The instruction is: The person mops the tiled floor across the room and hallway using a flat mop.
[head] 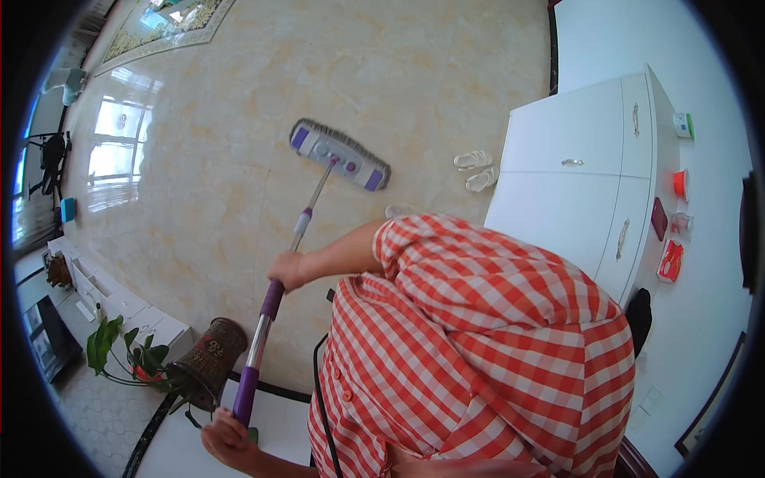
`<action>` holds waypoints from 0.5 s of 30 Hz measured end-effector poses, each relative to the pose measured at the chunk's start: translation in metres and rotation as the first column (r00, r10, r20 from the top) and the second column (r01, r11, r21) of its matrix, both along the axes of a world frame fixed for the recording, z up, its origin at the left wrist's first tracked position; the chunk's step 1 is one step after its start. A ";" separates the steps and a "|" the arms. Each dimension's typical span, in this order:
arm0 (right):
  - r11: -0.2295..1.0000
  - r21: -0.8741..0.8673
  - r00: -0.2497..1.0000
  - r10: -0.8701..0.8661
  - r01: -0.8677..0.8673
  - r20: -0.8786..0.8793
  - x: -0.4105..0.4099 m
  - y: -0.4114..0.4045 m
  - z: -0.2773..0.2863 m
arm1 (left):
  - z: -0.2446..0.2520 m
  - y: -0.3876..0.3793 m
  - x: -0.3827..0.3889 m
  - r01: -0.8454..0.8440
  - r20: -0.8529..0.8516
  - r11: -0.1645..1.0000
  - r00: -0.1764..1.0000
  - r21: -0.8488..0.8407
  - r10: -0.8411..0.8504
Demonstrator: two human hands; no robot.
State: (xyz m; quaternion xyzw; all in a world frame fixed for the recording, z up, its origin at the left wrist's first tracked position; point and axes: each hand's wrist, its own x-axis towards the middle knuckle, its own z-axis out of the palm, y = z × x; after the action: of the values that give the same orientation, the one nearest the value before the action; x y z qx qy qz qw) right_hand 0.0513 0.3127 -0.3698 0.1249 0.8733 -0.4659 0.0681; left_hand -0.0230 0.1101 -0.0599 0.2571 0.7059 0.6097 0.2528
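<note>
A flat mop (339, 156) with a purple-and-white plate and a grey fringed pad lies on the glossy tiled floor (203, 239). From it, a metal pole with purple grips slants down to the lower left. My right hand (290, 272) is closed around the pole at the top of the middle purple grip. At the pole's far end, my left hand (230, 439) is closed by the long purple handle (245, 395), its fingers partly hiding the end. A dark cord hangs along my red-and-white checked shirt.
A potted plant in a brown container (209, 358) stands close left of the handle. White sandals (477, 170) lie beside a white cabinet (562, 143). A low white cabinet (113, 293) is at the left, a patterned rug (197, 36) at the upper left.
</note>
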 end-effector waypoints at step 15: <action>1.000 -0.012 0.978 -0.024 0.022 -0.208 -0.057 -0.058 -0.059 | -0.042 -0.031 -0.035 0.244 -0.185 0.962 0.958 0.126 -0.219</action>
State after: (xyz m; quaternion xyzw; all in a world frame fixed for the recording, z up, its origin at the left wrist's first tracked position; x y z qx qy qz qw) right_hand -0.0061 0.2549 -0.4286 0.0855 0.8719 -0.4814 -0.0283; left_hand -0.0582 0.0788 -0.1020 0.4068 0.6427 0.6024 0.2421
